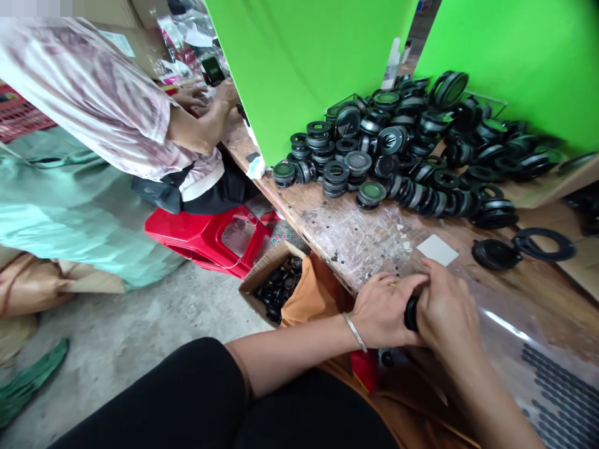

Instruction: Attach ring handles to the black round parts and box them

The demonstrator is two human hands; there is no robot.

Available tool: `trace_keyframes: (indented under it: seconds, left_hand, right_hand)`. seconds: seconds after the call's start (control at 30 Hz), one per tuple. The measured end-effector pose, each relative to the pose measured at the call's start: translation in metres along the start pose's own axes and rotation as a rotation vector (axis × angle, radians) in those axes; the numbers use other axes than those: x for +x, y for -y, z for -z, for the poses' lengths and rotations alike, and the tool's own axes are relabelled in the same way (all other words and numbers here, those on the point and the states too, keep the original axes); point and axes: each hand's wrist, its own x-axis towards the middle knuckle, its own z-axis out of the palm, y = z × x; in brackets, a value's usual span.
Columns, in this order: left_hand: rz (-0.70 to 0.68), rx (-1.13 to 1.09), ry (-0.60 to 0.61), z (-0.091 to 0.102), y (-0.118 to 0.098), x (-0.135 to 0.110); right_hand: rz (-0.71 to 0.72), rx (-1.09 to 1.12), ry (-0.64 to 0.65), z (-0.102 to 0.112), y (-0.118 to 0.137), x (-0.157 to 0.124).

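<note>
A small, round black piece [411, 313] with a curved rim is held tipped up rather than flat, mostly covered, so whether it is open or closed cannot be told. It sits near the white card [437, 250], on its closer side.

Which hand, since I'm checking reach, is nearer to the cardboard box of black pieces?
Left. The left hand is on the side toward the cardboard box, to the box's right in view; the right hand is farther over, beyond the left.
</note>
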Motion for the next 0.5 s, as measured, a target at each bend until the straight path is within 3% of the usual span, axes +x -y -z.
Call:
trace_keyframes:
  seconds: [0.2, 0.3, 0.4, 0.5]
  left_hand:
    - [-0.04, 0.075, -0.017, -0.003, 0.001, 0.001]
    - [-0.089, 0.083, -0.028, 0.0, -0.004, 0.002]
    - [-0.132, 0.006, -0.061, 0.019, -0.009, -0.005]
    - [-0.04, -0.04, -0.303, 0.059, 0.002, -0.024]
  right_hand:
    - [0.003, 0.021, -0.046, -0.001, -0.001, -0.002]
    - [-0.022, 0.219, -0.148, -0.003, 0.0, -0.003]
    - [-0.049, 0.503, -0.247, 0.005, 0.0, -0.013]
    - [-0.008, 0.547, -0.359, 0.021, -0.008, -0.034]
